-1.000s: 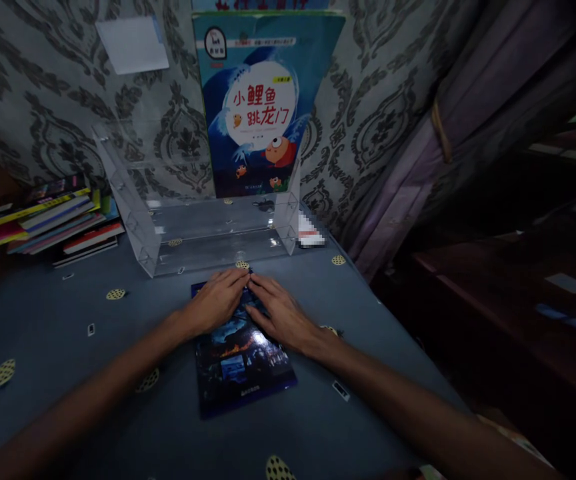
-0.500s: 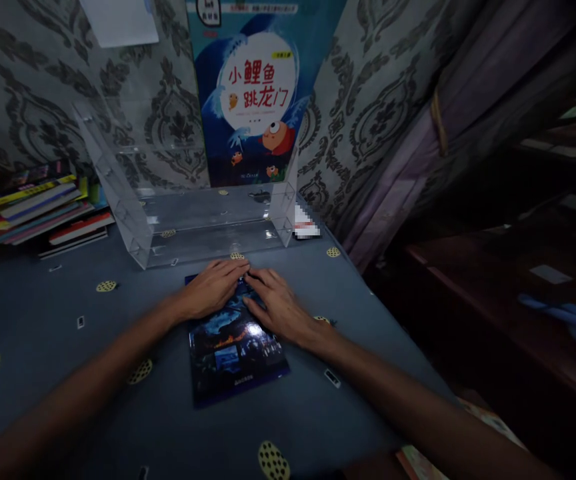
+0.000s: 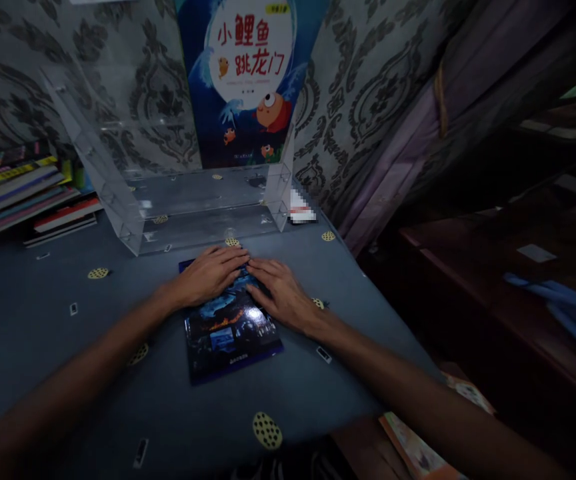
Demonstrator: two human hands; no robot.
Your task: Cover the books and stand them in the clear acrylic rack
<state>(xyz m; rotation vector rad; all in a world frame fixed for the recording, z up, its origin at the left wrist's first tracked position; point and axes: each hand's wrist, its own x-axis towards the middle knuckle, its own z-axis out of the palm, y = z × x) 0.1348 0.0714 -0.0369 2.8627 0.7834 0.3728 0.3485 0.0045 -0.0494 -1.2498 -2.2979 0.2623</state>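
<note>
A dark blue glossy book (image 3: 233, 333) lies flat on the table, with pictures on its cover. My left hand (image 3: 211, 275) rests palm down over its upper left part, fingers stretched out to the right. On the upper right part lies my right hand (image 3: 281, 293), palm down, its fingers extended and thumb apart. The fingertips of both hands meet near the book's top edge, which they partly hide. Just behind the hands stands a clear acrylic rack (image 3: 208, 230) with tiered sides.
A larger blue book with fish on its cover (image 3: 243, 127) stands upright at the rack's back. Stacked books (image 3: 28, 193) lie at the left. The blue tablecloth (image 3: 93, 367) has pineapple prints. Right of the table hangs a purple curtain (image 3: 398, 167); a book (image 3: 418, 447) lies below the front edge.
The view has tilted down slightly, so the scene sits higher. Both hands remain flat on the book, with only slight finger shifts.
</note>
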